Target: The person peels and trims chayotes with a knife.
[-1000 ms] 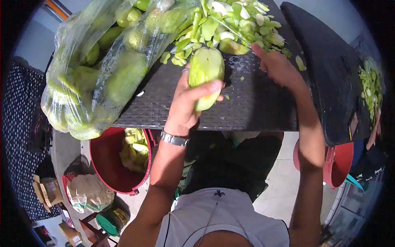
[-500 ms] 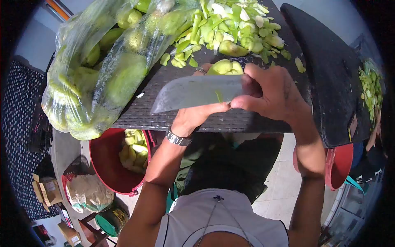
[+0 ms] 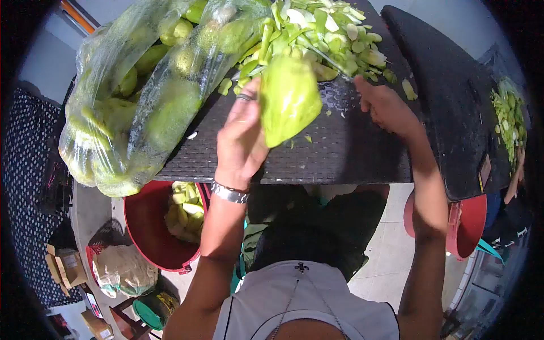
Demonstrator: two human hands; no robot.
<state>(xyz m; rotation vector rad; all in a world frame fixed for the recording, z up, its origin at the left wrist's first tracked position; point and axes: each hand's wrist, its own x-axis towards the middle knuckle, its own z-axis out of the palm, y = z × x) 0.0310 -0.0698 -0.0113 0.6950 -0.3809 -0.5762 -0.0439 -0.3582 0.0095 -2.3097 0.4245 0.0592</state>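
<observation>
My left hand [image 3: 241,133], with a ring and a wristwatch, grips a peeled, pale green chayote [image 3: 289,102] above the dark woven table [image 3: 340,153]. The chayote is slightly blurred. To its right my right hand [image 3: 388,107] is closed around the handle of a large knife [image 3: 328,59]. Its blade appears nearly edge-on, pointing away and to the left over a heap of green peels and trimmings [image 3: 334,34]. Part of the blade lies hidden behind the chayote or among the trimmings.
A clear plastic bag [image 3: 164,107] of chayotes covers the table's left side. Below it stands a red bucket [image 3: 139,221] with cut pale green pieces [image 3: 184,212]. Another red bucket [image 3: 470,226] is at lower right, beside a dark panel [image 3: 447,96]. More trimmings [image 3: 507,113] lie far right.
My left hand has raised the chayote and moved it left. My right hand has drawn the knife away from in front of it, turning the blade toward the heap.
</observation>
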